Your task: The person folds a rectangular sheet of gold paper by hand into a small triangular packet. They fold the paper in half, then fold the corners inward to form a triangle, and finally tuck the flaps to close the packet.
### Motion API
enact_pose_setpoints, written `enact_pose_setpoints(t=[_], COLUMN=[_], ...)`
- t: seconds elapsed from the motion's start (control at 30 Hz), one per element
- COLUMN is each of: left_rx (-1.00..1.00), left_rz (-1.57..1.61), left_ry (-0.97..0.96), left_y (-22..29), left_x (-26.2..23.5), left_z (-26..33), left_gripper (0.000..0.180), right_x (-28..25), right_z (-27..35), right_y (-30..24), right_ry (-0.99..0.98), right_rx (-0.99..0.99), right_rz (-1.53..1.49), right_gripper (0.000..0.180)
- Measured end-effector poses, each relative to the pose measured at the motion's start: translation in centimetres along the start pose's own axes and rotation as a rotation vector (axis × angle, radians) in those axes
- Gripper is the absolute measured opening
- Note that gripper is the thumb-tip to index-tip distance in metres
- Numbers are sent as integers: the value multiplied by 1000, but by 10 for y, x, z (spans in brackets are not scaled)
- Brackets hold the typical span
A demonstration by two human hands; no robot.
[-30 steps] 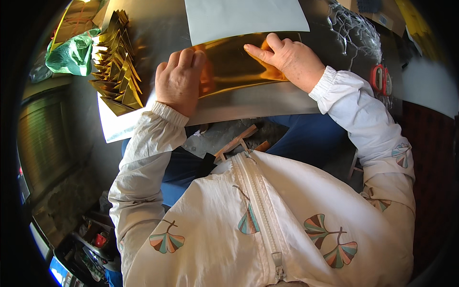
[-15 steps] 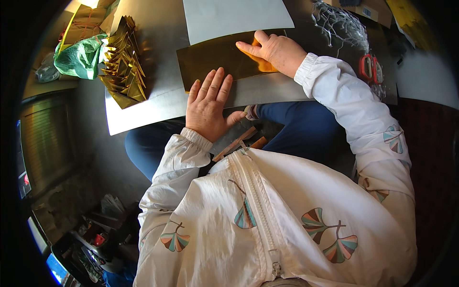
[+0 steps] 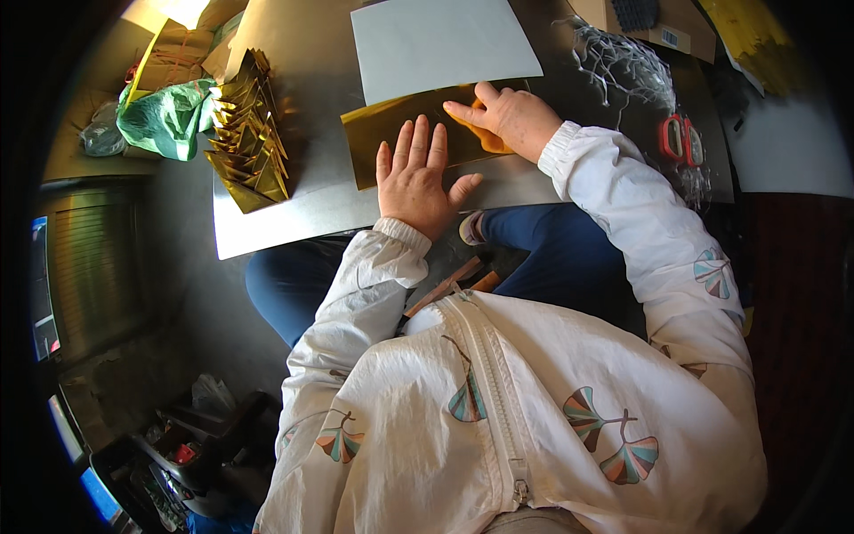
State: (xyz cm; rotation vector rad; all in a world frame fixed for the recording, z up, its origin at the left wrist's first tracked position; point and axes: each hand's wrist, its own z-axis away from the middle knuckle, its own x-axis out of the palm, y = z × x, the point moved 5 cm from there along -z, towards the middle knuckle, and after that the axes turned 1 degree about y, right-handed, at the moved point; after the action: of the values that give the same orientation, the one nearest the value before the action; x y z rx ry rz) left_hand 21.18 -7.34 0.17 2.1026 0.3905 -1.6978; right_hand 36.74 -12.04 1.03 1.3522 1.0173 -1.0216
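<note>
A gold foil sheet point(image 3: 369, 133) lies crosswise on the metal table in front of me. My left hand point(image 3: 416, 182) rests on it palm down, fingers stretched out and apart, its wrist at the table's near edge. My right hand point(image 3: 516, 120) presses on the sheet's right part. Its thumb and index finger are spread apart, the other fingers bent and partly hidden. An orange glow on the foil below that hand looks like its reflection. Behind the foil lies a white sheet point(image 3: 445, 44). To the left stands a row of folded gold foil pieces point(image 3: 245, 142), nested together.
A green plastic bag point(image 3: 165, 120) and brown packages point(image 3: 173, 62) are at the far left. Red-handled scissors point(image 3: 680, 141) and a bundle of white strings point(image 3: 632, 67) lie on the right. A cardboard box point(image 3: 685, 27) stands at the back right.
My left hand has slid a little to the right on the gold foil. My right hand stays near the same part. The whole view has shifted slightly.
</note>
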Motion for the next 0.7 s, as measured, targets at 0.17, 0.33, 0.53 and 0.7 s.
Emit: enact_pose_setpoints(t=[0.17, 0.33, 0.53, 0.7], left_rx=[-13, -33, -5, 36], left_rz=[45, 54, 60, 57], left_ry=[54, 22, 46, 14], left_y=[-3, -3, -4, -6], left_x=[1, 5, 3, -1], left_z=[4, 3, 3, 5], left_gripper=[74, 62, 61, 65], right_x=[-24, -31, 3, -10], right_z=[3, 16, 78, 122], right_y=[-1, -50, 1, 51], right_ry=[94, 319, 283, 88], right_rx=[91, 351, 699, 986], right_rz=[-165, -346, -149, -126], right_gripper=[49, 35, 44, 37])
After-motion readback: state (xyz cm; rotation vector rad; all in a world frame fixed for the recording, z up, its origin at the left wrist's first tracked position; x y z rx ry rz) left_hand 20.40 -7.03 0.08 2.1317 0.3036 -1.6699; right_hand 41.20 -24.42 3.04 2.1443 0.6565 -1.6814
